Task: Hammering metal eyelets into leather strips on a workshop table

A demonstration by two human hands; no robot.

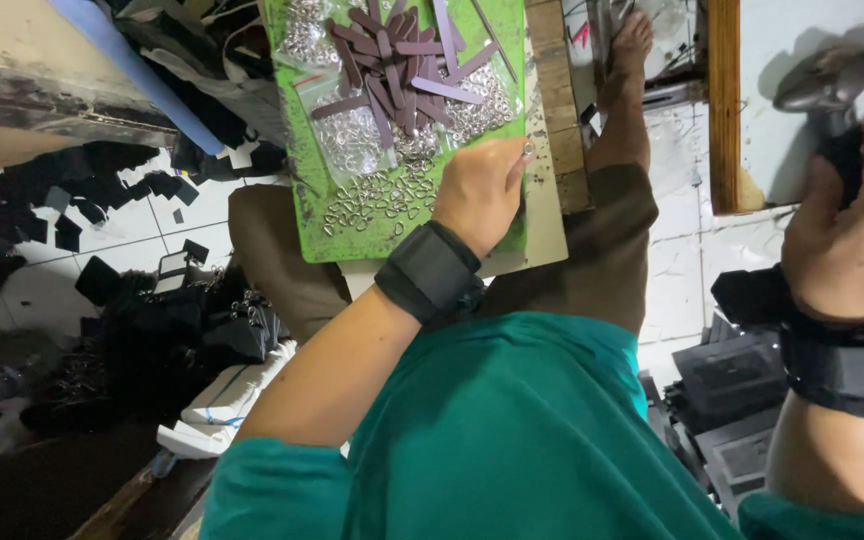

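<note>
Tiled floor (202,215) littered with black scraps. Green board (304,150) on the lap carries brown strips (392,60) and metal rings (372,195). Left hand (480,190) pinches a ring at the board's edge; right hand (847,235), fingers clenched, raises a hammer (832,85). Striking step; the blow needs aim.

The floor (697,250) is laid with white tiles, cracked and grimy. Black offcuts (72,205) lie scattered over it at the left, beside a dark heap (167,335). A wooden post (724,110) stands upright at the right. Light is even and soft.
</note>
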